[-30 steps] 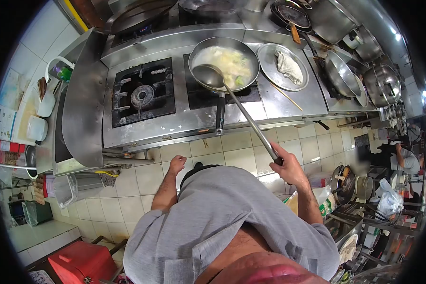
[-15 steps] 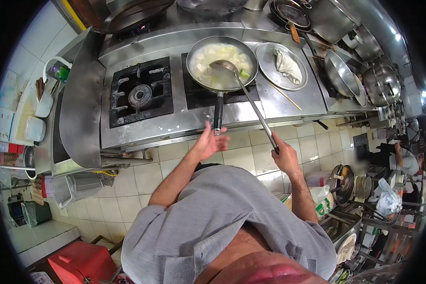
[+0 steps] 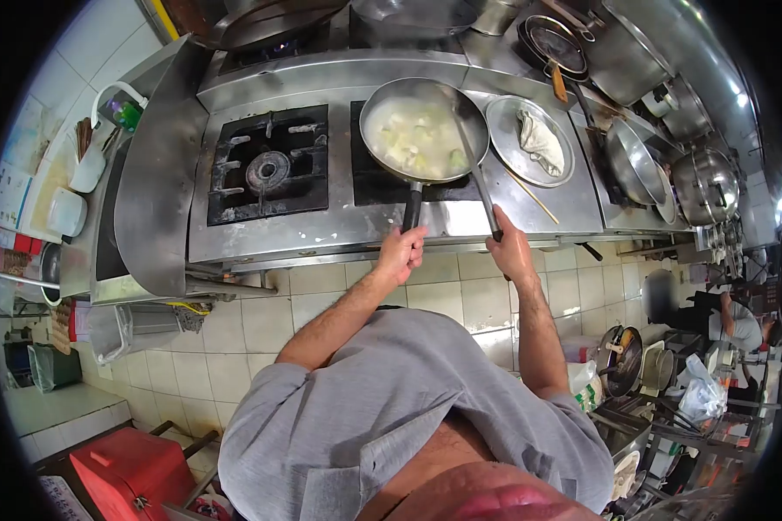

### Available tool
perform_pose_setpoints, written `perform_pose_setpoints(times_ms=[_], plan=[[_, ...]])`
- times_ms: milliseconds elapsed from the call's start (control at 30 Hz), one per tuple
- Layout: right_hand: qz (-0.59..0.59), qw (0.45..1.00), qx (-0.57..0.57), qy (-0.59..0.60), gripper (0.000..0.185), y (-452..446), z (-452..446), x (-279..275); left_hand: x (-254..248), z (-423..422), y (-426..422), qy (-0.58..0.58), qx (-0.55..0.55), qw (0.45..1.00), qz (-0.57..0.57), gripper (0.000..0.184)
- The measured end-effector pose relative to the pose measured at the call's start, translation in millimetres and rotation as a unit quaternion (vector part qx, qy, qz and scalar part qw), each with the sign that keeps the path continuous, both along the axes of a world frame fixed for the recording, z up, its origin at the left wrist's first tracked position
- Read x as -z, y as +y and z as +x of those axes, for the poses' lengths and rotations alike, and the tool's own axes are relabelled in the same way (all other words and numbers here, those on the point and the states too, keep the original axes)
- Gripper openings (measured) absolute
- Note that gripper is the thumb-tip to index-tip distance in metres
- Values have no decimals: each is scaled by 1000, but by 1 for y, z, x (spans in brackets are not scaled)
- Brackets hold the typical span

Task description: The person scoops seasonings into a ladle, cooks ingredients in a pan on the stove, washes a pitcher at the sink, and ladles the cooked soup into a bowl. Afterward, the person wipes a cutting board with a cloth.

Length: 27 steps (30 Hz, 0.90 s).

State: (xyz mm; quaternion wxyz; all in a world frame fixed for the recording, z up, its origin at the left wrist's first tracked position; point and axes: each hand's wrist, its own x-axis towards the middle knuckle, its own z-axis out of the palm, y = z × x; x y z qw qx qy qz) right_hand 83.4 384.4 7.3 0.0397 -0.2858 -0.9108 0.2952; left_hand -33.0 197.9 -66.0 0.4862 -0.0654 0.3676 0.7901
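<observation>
My left hand (image 3: 402, 252) is closed round the black handle of a pan (image 3: 413, 206). Pale, cloudy liquid with light and green pieces (image 3: 421, 137) fills the pan, which sits over the right-hand burner (image 3: 369, 189). In my right hand (image 3: 511, 250) is the dark grip of a long metal ladle (image 3: 481, 185). Its shaft slants up into the right side of the pan, and the bowl is hard to make out there. Right of the pan, a round metal tray (image 3: 504, 118) bears a folded whitish cloth (image 3: 540, 143).
An unused burner (image 3: 268, 172) lies left of the pan. A thin wooden stick (image 3: 533, 196) rests by the tray. Large pans (image 3: 274, 24) stand behind, metal bowls (image 3: 636, 161) at right. A red box (image 3: 130, 476) is lower left; another person (image 3: 728, 319) is far right.
My left hand has risen from beside my body and closed on the pan handle. The ladle has shifted to the pan's right side, with my right hand higher. The view has shifted slightly.
</observation>
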Motion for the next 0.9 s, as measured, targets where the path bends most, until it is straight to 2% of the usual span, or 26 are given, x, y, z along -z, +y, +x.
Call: perform_pose_setpoints(times_ms=[67, 233, 400, 500, 567, 633, 667, 733, 767, 800, 833, 900], plan=[[-1, 1000, -20, 11, 62, 2, -3, 0, 0, 9, 5, 32, -10, 998, -50, 18], [170, 975, -135, -49, 63, 8, 10, -11, -4, 17, 12, 66, -25, 993, -90, 15], [224, 956, -172, -73, 63, 27, 43, -33, 4, 22, 24, 90, -30, 991, -95, 15], [197, 970, -134, -47, 63, 27, 54, -32, 5, 25, 32, 112, -32, 989, -90, 17], [171, 983, -67, -1, 62, 18, 52, -19, 9, 24, 36, 127, -28, 988, -86, 20], [160, 987, -35, 0, 62, 10, 42, -6, 18, 18, 35, 204, 65, 975, -53, 31], [149, 989, -5, 2, 62, 8, 38, 2, 21, 17, 31, 205, 66, 975, -55, 31], [137, 989, -13, 44, 62, 6, 31, 14, 26, 11, 21, 91, 140, 986, 18, 57], [51, 998, 10, 32, 61, 0, 26, 15, 40, 0, 9, 108, 234, 965, 38, 73], [-37, 999, 32, 19, 61, -6, 21, 15, 58, -6, -3, 108, 234, 965, 37, 73], [-38, 999, 32, 18, 61, -12, 17, 14, 77, -8, -15, 100, 255, 962, 4, 73], [-215, 973, 60, 66, 61, -22, 6, 4, 114, -14, -47, 101, 263, 957, -75, 70]])
